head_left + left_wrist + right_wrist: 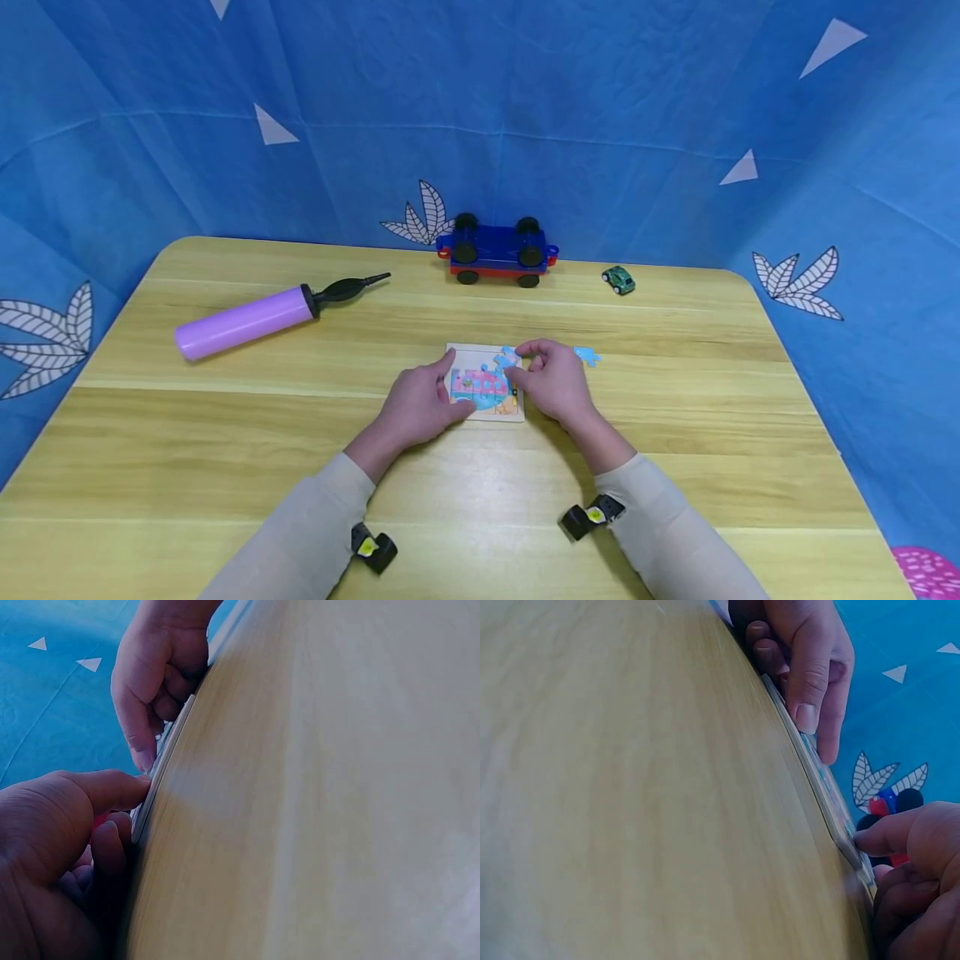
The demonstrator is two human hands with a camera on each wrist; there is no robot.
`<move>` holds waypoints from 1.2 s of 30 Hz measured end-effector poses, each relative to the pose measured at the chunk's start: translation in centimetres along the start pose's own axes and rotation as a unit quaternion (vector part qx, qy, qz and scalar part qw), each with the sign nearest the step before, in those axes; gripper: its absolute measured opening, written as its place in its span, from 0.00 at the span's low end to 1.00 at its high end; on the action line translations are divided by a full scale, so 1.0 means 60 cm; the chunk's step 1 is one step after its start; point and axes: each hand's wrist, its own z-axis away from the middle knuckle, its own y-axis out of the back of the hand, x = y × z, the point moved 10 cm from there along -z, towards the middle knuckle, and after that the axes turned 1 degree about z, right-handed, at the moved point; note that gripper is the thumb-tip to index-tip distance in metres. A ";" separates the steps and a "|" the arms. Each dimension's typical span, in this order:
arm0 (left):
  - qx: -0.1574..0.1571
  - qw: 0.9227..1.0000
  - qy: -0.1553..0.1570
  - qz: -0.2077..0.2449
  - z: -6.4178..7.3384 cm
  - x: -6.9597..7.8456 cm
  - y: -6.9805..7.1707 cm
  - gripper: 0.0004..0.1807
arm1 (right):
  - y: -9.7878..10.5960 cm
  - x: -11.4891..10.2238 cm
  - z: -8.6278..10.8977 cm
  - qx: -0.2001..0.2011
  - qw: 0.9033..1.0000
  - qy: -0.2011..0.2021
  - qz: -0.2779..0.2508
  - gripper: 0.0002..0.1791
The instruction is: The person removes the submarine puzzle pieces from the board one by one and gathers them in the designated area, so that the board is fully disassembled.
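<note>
A small jigsaw puzzle board (486, 417) with a pale frame lies flat on the wooden table, its lower part filled with pink and blue pieces. My left hand (420, 402) grips its left side, thumb at the front edge and index finger by the back left corner. Over the board's back right part, my right hand (557, 379) pinches a light blue puzzle piece (506, 358) between thumb and index finger. In the right wrist view the board (810, 761) shows edge-on, hiding most of its face. Another blue puzzle piece (587, 356) lies just right of the right hand.
A purple hand pump (243, 323) with a black nozzle lies at the back left of the table (480, 517). Near the back edge stand a stacked blue and red toy wagon (498, 250) and a green toy car (618, 280). Blue cloth (480, 100) hangs behind.
</note>
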 end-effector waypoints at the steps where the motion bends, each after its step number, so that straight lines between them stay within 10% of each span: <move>1: 0.001 1.000 -0.001 0.001 0.000 0.000 0.000 0.49 | 0.000 0.001 0.000 0.001 1.000 0.000 0.000 0.16; 36: 0.007 1.000 -0.014 0.008 0.001 0.004 0.003 0.50 | -0.020 -0.006 0.004 -0.107 0.992 0.058 -0.031 0.15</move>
